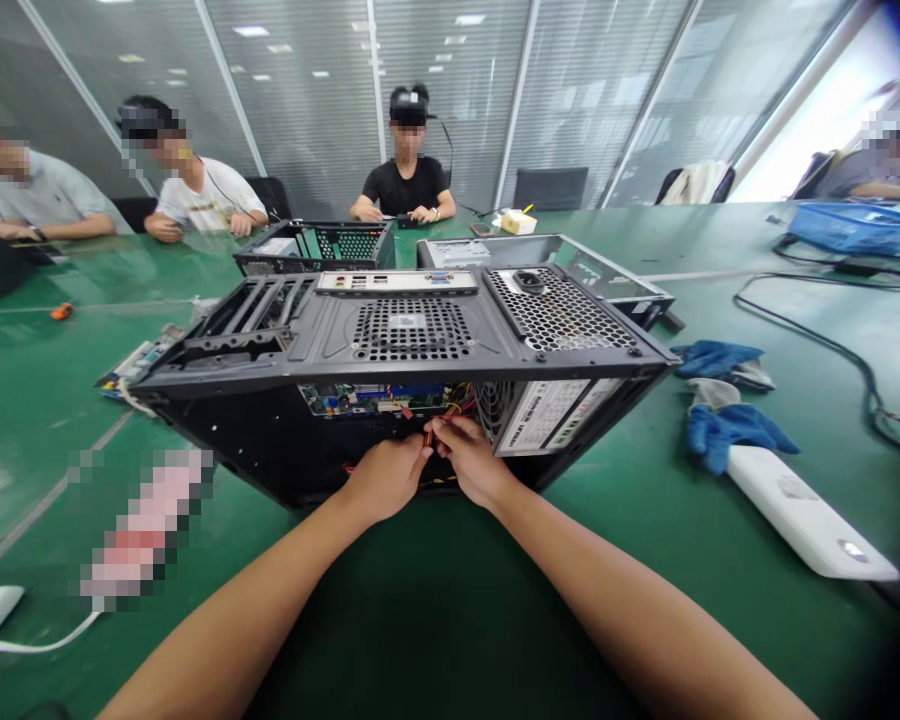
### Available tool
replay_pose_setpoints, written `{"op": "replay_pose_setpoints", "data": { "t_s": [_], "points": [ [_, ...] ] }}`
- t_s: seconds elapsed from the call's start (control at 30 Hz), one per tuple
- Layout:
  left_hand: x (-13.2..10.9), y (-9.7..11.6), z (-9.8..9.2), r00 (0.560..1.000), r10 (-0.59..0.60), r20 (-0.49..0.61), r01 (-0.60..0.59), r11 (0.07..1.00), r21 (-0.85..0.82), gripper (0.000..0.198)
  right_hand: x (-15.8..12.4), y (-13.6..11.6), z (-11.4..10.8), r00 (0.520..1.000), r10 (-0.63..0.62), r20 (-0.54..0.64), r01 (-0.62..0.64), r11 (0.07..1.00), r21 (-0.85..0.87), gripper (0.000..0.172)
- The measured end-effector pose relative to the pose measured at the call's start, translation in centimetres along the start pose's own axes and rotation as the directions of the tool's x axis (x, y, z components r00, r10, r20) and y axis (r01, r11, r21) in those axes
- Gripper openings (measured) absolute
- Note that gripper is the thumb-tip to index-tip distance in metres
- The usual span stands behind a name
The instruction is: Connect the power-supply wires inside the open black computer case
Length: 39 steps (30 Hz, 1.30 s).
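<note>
A black computer case (405, 335) lies on its side on the green table (435, 610), its open side facing me. Inside it I see a motherboard (367, 398), a grey power supply (547, 410) at the right, and a bundle of red, yellow and black wires (450, 400). Both my hands reach into the opening. My left hand (386, 475) is closed, its fingertips pinching the wires. My right hand (469, 458) is closed too, gripping the same wire bundle beside the power supply. The two hands touch each other.
Blue gloves (724, 425) and a white flat device (802, 510) lie at the right. Black cables (855, 360) cross the far right. A second open case (315, 245) and a grey side panel (570, 262) sit behind. Several seated people line the far edge. A circuit board (131, 365) lies at the left.
</note>
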State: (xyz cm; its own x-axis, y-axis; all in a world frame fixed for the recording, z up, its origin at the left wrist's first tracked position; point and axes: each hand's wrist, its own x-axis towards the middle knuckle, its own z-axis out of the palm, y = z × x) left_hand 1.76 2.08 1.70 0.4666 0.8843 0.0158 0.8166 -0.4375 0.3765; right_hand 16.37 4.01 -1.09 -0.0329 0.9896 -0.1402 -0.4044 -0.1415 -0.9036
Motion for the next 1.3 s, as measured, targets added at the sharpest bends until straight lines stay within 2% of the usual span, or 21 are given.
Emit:
{"op": "replay_pose_setpoints", "data": {
  "t_s": [0.27,0.37,0.5,0.67,0.8,1.0,1.17,1.3],
  "points": [
    [-0.3,1.0,0.3,0.993,-0.097,-0.067,0.114,0.937,0.330,0.032,0.0,0.2,0.2,0.999,-0.015,-0.043,0.013,0.999,-0.038,0.045],
    [-0.3,1.0,0.4,0.991,-0.107,-0.086,0.129,0.939,0.318,0.034,0.0,0.3,0.2,0.998,-0.021,-0.062,0.019,0.999,-0.045,0.046],
    [-0.4,0.8,0.2,0.992,-0.109,-0.058,0.121,0.956,0.267,0.032,-0.1,0.2,0.2,0.999,-0.050,-0.015,0.049,0.997,-0.061,0.043],
    [-0.6,0.5,-0.3,0.997,-0.055,-0.046,0.062,0.983,0.175,0.033,-0.5,-0.5,0.0,0.998,-0.042,0.056,0.047,0.996,-0.081,0.043],
    [-0.8,0.3,-0.4,0.999,0.008,-0.051,-0.002,0.993,0.119,0.033,-0.5,-0.8,-0.1,0.997,-0.041,0.067,0.051,0.987,-0.152,0.042],
    [-0.7,0.4,-0.2,0.999,-0.020,-0.036,0.027,0.978,0.205,0.031,-0.2,-0.2,-0.2,0.998,-0.065,0.002,0.065,0.984,-0.165,0.042],
    [-0.6,0.6,0.2,0.996,-0.043,-0.076,0.065,0.948,0.313,0.033,-0.3,0.0,-0.1,0.997,-0.058,-0.043,0.050,0.985,-0.166,0.041],
    [-0.7,0.6,0.5,0.992,-0.045,-0.119,0.083,0.939,0.333,0.033,-0.5,0.0,0.0,0.995,-0.055,-0.086,0.039,0.984,-0.173,0.043]
  ]
}}
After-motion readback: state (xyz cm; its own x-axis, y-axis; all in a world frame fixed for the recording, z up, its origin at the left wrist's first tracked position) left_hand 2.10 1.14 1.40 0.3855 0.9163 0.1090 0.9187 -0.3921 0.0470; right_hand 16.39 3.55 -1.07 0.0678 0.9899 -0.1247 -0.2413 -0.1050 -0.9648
